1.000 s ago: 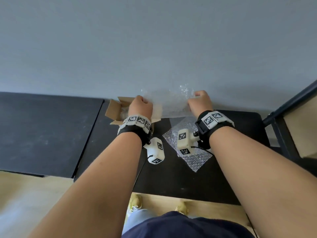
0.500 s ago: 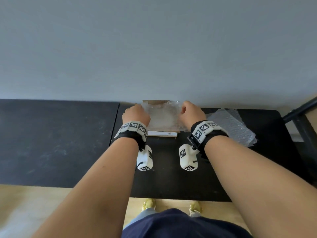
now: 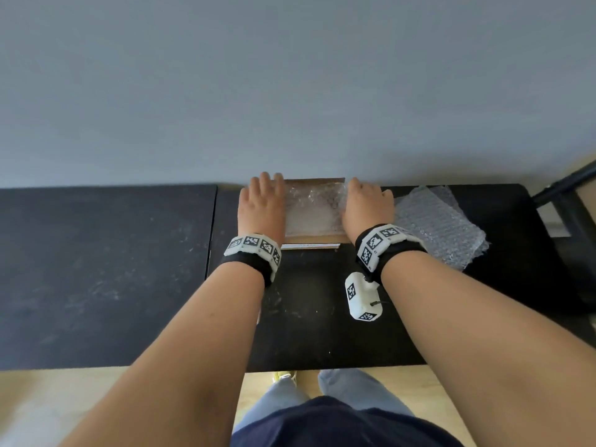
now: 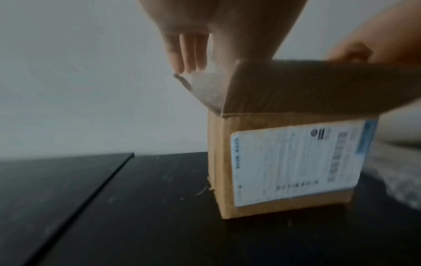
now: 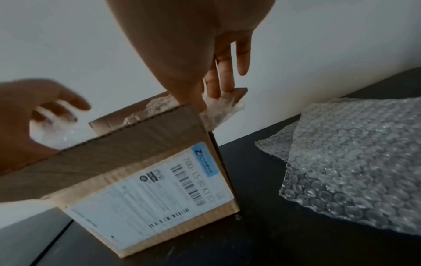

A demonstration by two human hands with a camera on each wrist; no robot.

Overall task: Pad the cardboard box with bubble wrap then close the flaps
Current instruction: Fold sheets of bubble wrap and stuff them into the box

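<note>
Between my hands, the clear bubble wrap sheet [image 3: 311, 208] now lines the brown cardboard box [image 3: 314, 235]; fists have flattened, left hand [image 3: 262, 208] and right hand [image 3: 366, 206] seemingly pressing side flaps outward, gripping nothing.

Your arms are bare to the wrists, each wearing a black strap [image 3: 245, 264] topped by a white band [image 3: 253, 246] of black-and-white square markers. A white camera pod [image 3: 361, 296] with the same markers and a thin cable hangs under your right wrist. You wear a dark navy top [image 3: 338, 424] and light blue jeans [image 3: 354, 388].
</note>
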